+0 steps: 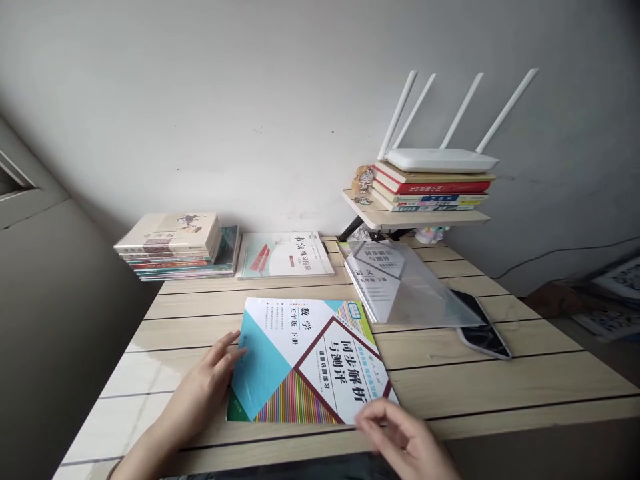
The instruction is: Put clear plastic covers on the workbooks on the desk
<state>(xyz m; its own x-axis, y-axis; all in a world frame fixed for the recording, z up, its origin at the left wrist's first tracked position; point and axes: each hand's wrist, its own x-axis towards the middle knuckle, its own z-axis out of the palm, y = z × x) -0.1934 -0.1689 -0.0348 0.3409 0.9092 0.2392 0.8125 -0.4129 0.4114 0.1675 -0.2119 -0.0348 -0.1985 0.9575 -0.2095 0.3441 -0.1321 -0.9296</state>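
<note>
A maths workbook (280, 360) with a blue, white and striped cover lies flat and turned sideways on the wooden table, closed. At its left edge rests my left hand (207, 380), fingers loosely stretched and fingertips touching the cover's side. My right hand (400, 437) is at the near right corner, with thumb and forefinger brought together on the book's edge. That corner is hidden behind my fingers. Beyond the workbook to the right lies another workbook in a clear plastic sleeve (420, 287), which partly covers a phone (483, 327).
A stack of books (170, 247) stands at the back left, beside a flat calligraphy workbook (285, 257). At the back right, a small raised shelf (370, 212) carries several books (440, 188) and a white router (440, 160). A dark object (290, 467) borders the near edge.
</note>
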